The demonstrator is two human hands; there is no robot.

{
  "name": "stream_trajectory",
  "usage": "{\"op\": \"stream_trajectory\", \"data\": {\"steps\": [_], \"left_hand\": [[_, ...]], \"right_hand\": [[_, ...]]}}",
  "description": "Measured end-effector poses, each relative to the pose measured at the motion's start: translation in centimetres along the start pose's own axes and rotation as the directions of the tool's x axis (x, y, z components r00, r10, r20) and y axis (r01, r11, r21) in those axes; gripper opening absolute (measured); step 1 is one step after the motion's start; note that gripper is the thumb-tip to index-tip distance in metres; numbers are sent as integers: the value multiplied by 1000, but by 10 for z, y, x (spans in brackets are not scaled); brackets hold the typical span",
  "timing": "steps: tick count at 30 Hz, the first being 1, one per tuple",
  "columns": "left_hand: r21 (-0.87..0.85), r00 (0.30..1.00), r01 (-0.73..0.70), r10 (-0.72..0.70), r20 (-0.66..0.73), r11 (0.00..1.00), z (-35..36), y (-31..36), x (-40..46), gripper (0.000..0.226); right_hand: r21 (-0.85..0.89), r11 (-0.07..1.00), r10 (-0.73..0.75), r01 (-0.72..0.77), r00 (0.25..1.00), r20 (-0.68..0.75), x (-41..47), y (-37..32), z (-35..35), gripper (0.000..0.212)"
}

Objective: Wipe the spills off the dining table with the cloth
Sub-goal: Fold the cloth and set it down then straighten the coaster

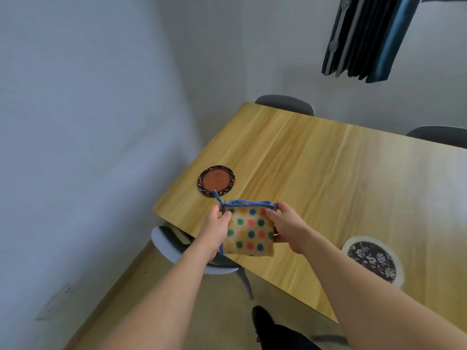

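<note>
Cloth [249, 232] held up, wiping not begun.
Both hands' fingers [274, 215] pinch its top corners; next: lower to bench [328, 178] below fingers.

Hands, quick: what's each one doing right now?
Left hand: grips the cloth's left edge.
Right hand: grips the cloth's right edge.

I see the tabletop [328, 173] cut off at the right edge; my fingers hide the cloth [249, 229] side edges.
</note>
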State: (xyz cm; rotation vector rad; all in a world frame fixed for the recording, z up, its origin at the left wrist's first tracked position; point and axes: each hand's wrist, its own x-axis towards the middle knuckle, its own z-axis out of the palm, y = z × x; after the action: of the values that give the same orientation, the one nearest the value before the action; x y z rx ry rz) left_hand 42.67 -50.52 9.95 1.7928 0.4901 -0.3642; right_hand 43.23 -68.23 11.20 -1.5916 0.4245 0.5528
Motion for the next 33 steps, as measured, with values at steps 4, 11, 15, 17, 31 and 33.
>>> {"op": "stream_trajectory", "data": {"steps": [4,11,15,17,31,33], "left_hand": [[67,999,17,-14,-41,998,-42,0,40,20],[237,997,46,-31,-67,970,-124,-15,115,21],[342,999,42,-41,-11,939,-173,-22,172,19],[375,998,41,-55,28,926,-195,-24,197,18],[448,970,79,-173,171,890,-261,-54,317,22],[463,966,76,-180,184,883,-262,-57,321,22]], "right_hand": [[-1,996,84,-84,996,37,42,-17,43,21],[90,960,252,-264,959,127,92,-32,127,36],[214,921,320,-326,945,65,126,-35,191,42],[259,907,334,-331,942,36,142,-37,223,41],[437,830,426,-347,900,-95,239,-30,327,47],[424,831,445,-360,888,-118,246,-28,332,49]]}}
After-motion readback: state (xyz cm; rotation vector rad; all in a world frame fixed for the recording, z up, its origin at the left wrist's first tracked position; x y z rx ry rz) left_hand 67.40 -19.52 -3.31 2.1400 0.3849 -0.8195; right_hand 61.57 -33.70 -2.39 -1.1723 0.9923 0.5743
